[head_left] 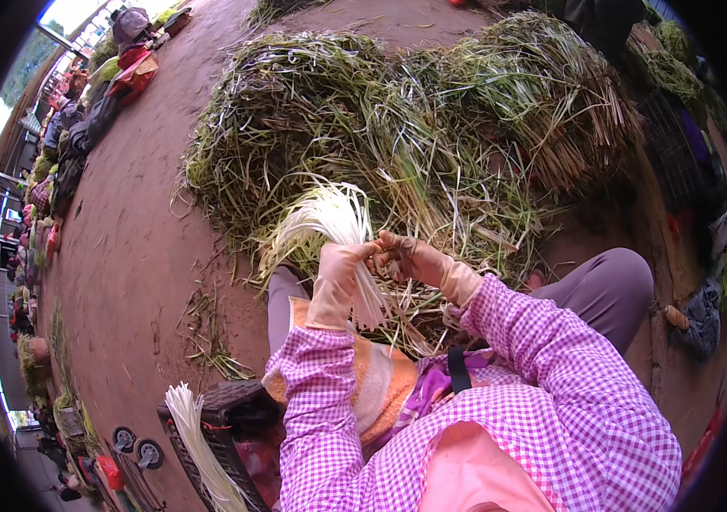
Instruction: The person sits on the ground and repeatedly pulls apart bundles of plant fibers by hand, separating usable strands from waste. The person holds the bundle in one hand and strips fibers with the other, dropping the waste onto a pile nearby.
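My left hand (335, 277), in a pale rubber glove, grips a bunch of white peeled stalks with green tips (333, 218) that fans out up and to the left. My right hand (419, 258), also gloved and dirty, pinches the same bunch just right of the left hand's fingertips. Both sleeves are pink checked cloth. A large heap of green and white stalks (397, 119) lies on the ground right behind the hands.
A dark plastic crate (231, 427) stands at my lower left with a bundle of cleaned white stalks (197, 444) across it. Brown dirt floor (141, 247) stretches left. Bags and people line the far left edge. Dark crates (679, 154) stand at right.
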Demonstrator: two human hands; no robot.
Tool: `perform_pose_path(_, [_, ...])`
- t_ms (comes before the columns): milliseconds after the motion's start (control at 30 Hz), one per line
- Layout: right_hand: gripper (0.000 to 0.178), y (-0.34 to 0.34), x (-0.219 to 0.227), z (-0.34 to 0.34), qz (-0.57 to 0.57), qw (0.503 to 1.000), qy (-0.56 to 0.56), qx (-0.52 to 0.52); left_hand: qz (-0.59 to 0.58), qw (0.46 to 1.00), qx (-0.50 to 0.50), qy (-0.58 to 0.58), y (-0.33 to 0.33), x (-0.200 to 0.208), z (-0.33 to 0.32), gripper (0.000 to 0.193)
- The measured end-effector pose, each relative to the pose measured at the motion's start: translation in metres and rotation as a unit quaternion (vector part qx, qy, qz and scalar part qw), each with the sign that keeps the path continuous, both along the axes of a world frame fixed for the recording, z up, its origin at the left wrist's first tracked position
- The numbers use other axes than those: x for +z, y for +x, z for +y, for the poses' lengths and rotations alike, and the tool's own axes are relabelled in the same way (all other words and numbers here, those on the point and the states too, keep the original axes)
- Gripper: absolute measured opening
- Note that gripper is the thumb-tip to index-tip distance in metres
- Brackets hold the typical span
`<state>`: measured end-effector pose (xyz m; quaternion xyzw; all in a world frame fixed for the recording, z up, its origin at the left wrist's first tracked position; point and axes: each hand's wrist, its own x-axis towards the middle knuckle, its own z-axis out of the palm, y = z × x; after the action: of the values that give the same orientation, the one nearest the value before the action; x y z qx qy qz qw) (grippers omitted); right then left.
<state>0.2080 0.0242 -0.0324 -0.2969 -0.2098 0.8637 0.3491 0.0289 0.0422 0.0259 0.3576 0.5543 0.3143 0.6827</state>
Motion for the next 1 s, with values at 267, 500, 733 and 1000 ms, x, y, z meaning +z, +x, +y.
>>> perform_pose_path(267, [0.017, -0.017, 0.005, 0.007, -0.22, 0.97, -0.004, -0.105, 0.049, 0.997, 0.046, 0.038, 0.004, -0.01, 0.0, 0.012])
perform_pose_path(500, [0.024, -0.009, 0.042, -0.033, -0.622, 0.645, 0.425, 0.125, -0.073, 0.989, 0.127, 0.029, -0.012, -0.004, 0.011, 0.012])
perform_pose_path(733, [0.021, 0.049, -0.017, -0.073, -0.587, 0.388, 0.511, 0.492, -0.244, 0.947, 0.198, 0.068, -0.036, 0.007, 0.021, 0.011])
perform_pose_path(1000, [0.021, 0.096, -0.005, -0.024, -0.618, 0.513, 0.179, 0.568, -0.114, 0.977, 0.169, 0.062, -0.059, 0.017, 0.022, 0.02])
